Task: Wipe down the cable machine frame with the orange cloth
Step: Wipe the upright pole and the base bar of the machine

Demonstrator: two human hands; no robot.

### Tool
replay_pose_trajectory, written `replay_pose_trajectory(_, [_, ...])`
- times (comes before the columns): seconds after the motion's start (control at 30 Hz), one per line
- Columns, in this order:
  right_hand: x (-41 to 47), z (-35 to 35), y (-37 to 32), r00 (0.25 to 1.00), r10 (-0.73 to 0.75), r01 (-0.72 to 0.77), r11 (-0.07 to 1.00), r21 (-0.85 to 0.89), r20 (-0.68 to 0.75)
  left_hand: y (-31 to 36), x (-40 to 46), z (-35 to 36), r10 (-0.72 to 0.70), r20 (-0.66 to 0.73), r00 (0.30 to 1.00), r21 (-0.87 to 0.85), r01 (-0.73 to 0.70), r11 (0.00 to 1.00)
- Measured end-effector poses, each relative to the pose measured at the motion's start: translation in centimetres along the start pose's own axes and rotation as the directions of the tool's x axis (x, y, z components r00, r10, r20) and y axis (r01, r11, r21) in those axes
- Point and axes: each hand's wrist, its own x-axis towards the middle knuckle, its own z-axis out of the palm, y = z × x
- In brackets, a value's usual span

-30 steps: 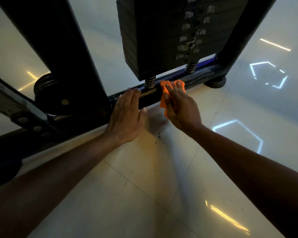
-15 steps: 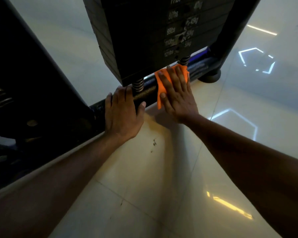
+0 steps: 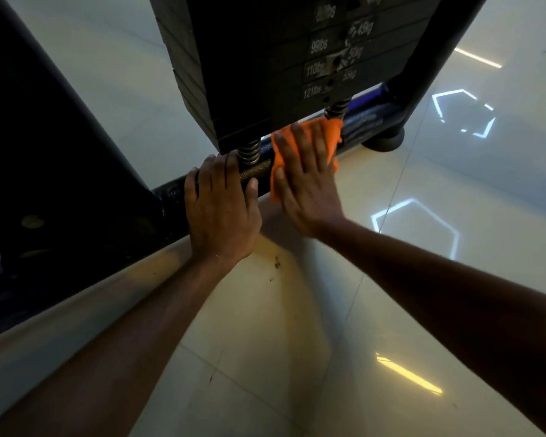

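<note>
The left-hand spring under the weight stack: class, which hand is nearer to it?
Left. The left hand rests on the frame bar just beside the spring; the right hand presses the orange cloth farther right.

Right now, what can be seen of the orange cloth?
The orange cloth looks like soft fabric, crumpled with ragged edges. It is draped over the black base bar of the frame, under the weight stack, between the two springs. The right hand presses it flat with straight, spread fingers and covers most of it. A strip hangs down the bar's near side.
</note>
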Motion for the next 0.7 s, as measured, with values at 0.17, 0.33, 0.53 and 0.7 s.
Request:
replay_pose_trajectory(0.17, [-0.8,1.5,-2.1,0.999,-0.046,0.046,0.998,0.039,-0.013,-0.1,0.2,-0.9,-0.013,0.022,1.000,-0.099,0.015,0.995])
replay_pose_trajectory(0.33, [-0.1,0.5,-0.2,0.993,0.108,-0.107,0.993,0.040,-0.040,-0.8,0.2,-1.4,0.015,0.038,0.999,-0.177,-0.008,0.984])
replay_pose_trajectory(0.53, [-0.2,1.4,-3.6,0.996,0.085,-0.085,0.995,0.047,0.006,-0.6,0.4,-1.8,0.026,0.061,0.998,-0.172,-0.016,0.985])
replay_pose_trajectory(0.7, [0.4,-0.7,0.7,0.995,0.101,-0.102,0.995,0.012,0.023,-0.8,0.1,-1.2,0.017,0.058,0.998,-0.169,-0.007,0.986])
